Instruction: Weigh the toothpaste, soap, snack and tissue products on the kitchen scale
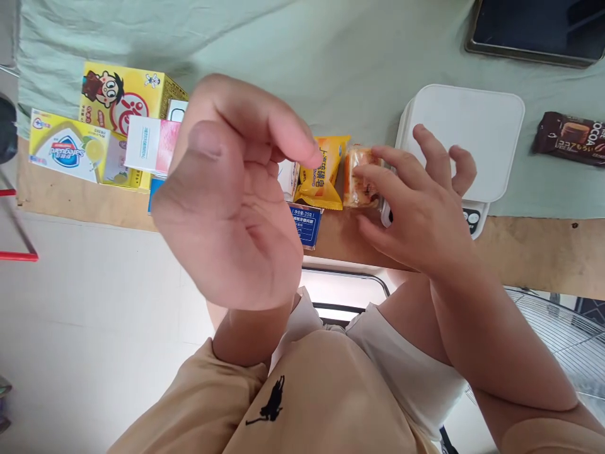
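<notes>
Plastic-wrapped bread [361, 193] sits beside, not on, white scale [477, 120]; right hand [423, 211] spread around bread, left hand [236, 208] loosely curled, holding nothing.

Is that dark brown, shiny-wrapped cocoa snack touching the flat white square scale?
Apart. The head view shows a narrow strip of pale green cloth between the white scale and the brown cocoa snack.

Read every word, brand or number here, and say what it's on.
"Safeguard": yellow-and-white box
"净含量:215克": blue box
"硫磺皂": yellow packet
"ココア" and, less clearly, "COCOA": dark brown packet
Too small, blurred or covered: other print, including on the yellow carton, pink-and-white box and white scale.
</notes>
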A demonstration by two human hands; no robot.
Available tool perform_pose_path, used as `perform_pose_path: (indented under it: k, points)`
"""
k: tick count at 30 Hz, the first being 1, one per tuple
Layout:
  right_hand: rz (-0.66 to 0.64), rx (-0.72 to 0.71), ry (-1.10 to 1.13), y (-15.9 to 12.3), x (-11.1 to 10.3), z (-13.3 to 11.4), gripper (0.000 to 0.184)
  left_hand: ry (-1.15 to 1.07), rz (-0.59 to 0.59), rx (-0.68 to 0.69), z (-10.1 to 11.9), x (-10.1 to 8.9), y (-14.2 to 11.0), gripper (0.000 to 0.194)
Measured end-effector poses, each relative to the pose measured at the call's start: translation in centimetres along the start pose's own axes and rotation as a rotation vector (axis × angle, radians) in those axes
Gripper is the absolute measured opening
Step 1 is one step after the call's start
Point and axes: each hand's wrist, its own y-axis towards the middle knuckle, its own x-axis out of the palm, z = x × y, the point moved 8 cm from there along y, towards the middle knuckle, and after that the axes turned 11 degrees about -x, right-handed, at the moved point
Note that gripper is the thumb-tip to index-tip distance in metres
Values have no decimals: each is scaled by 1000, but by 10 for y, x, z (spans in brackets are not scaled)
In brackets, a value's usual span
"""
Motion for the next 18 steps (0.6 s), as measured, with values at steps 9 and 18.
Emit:
perform_pose_path:
  k: [9,18]
  points:
    - [144,-27,-64,4,0,7,36,-99,-37,42,-4,1,-2,96]
    - [28,6,6,5,6,6,36,-32,-25,-31,-4,7,0,69]
